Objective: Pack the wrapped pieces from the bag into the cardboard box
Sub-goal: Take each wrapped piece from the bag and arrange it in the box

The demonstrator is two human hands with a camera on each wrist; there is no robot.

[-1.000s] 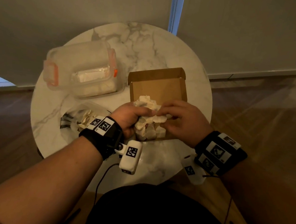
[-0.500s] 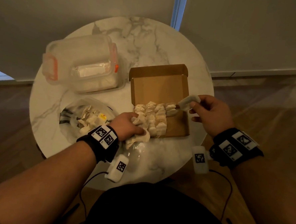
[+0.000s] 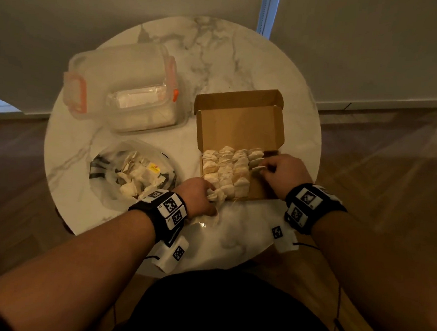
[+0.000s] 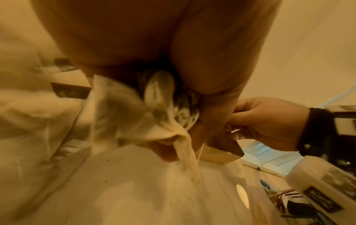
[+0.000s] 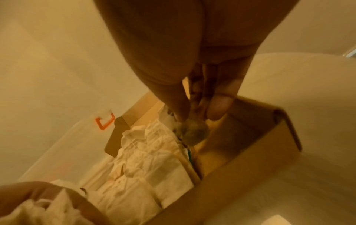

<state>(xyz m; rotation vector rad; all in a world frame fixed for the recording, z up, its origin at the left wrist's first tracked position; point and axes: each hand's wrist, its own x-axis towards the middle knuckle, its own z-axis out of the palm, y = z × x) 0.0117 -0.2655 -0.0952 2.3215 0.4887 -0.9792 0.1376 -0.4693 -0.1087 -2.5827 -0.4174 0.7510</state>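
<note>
My right hand (image 3: 279, 173) is inside the cardboard box (image 3: 240, 125), at its right side. Its fingers (image 5: 218, 106) pinch one wrapped piece (image 5: 193, 134) and hold it low, just beside the last row of packed pieces (image 3: 227, 171). The rows run from the near wall of the box toward the far wall, and the empty strip of the box floor lies to the right of them, directly under my right hand. So the piece has to go down with its long side parallel to the rows, touching the neighbour on its left.

My left hand (image 3: 197, 196) is at the near left corner of the box, on the worktop (image 3: 219, 52). Its fingers are closed around a bunch of further pieces (image 4: 138, 115); how many, I cannot tell. The bag (image 3: 135, 171) with the remaining pieces lies to the left of the box, nearer to my left hand.

I judge that the right hand should do the placing, because the free space is on its side.
</note>
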